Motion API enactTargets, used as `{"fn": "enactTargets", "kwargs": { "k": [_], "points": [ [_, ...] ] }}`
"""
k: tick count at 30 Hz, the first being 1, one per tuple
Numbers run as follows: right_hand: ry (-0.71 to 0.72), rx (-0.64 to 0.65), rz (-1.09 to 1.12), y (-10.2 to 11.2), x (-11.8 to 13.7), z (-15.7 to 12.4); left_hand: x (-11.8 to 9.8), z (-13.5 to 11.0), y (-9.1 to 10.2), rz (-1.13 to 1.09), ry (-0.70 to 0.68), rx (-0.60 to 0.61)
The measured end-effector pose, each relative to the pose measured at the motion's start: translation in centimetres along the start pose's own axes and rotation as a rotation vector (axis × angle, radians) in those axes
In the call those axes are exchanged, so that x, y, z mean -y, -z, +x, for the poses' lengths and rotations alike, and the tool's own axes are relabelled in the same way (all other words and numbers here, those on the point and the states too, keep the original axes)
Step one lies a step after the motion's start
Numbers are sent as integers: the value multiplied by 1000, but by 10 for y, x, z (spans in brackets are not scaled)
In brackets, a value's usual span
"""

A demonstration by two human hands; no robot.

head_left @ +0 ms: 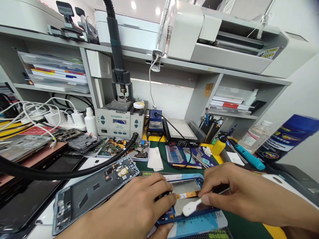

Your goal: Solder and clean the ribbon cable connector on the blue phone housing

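My left hand [142, 200] grips the left end of a blue-edged phone frame [193, 214], its fingers on the inside and the thumb low at the near edge. An orange ribbon cable [186, 195] crosses the frame's grey middle, from my left fingertips to my right ones. My right hand [231, 187] is closed in a pinch on a white plastic pry tool [190, 207], whose rounded end lies over the frame. Whether these fingers also hold the cable's end cannot be made out. Beneath the frame is a light-blue and white panel [208, 223].
Left lies another opened phone frame [97, 189], crossed by a thick black hose [74, 174]. Behind are a tray of circuit boards [124, 149], a hot-air station [119, 121], a folded white tissue [155, 158] and a heating plate [181, 131]. A spray can [286, 139] stands right.
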State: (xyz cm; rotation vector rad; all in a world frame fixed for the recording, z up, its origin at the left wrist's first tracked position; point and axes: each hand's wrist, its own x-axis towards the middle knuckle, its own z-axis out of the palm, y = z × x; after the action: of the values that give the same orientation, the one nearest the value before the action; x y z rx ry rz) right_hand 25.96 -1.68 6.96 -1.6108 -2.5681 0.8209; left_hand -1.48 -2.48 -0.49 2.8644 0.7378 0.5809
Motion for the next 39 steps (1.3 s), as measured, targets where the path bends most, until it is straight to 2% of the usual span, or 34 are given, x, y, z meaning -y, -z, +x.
{"fn": "enactTargets", "kwargs": {
  "k": [7,17,21,25,35,39],
  "points": [
    [89,-1,77,-7,10,5,1,3,1,-11,0,39],
    [145,-58,85,-22,23,13,-2,1,2,-31,46,14],
    [135,-24,66,-19,20,13,3,0,0,-71,39,-18],
    [103,20,53,-13,13,10,5,0,0,-95,16,9],
    [-9,16,2,0,-2,-1,5,-5,-1,-103,49,41],
    [-26,48,-8,5,-5,-4,8,-6,-4,-63,96,-26]
  ]
}}
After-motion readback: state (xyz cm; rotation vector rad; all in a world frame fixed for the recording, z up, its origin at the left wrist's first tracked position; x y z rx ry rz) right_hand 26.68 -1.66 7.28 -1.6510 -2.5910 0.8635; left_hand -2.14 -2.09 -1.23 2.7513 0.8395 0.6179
